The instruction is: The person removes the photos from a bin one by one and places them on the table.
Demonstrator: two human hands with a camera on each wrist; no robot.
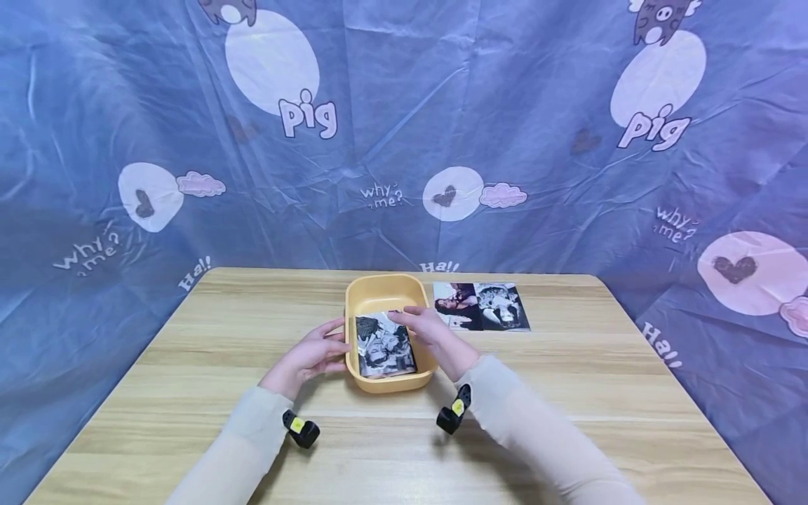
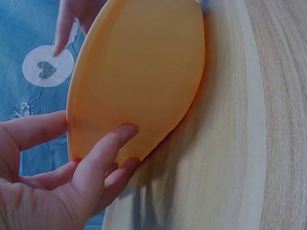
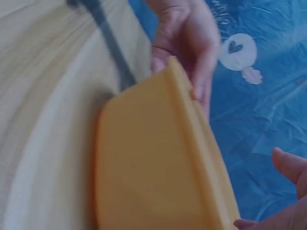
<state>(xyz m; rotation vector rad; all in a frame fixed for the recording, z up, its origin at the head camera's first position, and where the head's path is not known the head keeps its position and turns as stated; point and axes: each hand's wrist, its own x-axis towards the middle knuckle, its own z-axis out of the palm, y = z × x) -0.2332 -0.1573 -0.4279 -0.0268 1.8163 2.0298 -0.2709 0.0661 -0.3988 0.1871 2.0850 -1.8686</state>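
Note:
A yellow plastic bin (image 1: 388, 284) with rounded corners stands on the wooden table. Inside it lies a black-and-white photo card (image 1: 384, 347), turned slightly, apparently with more beneath it. My left hand (image 1: 312, 354) touches the bin's left side; in the left wrist view its fingers (image 2: 108, 148) spread against the outer wall and up to the rim. Over the right part of the bin reaches my right hand (image 1: 435, 333), fingertips at the card's upper edge. The right wrist view catches only part of that hand (image 3: 283, 213), beside the rim.
Right of the bin, near the table's back edge, two photo cards lie side by side: a darker one (image 1: 459, 305) and a black-and-white one (image 1: 503, 306). Behind the table (image 1: 214, 337) hangs a blue printed cloth (image 1: 391, 112). Each wrist carries a small black camera (image 1: 303, 430).

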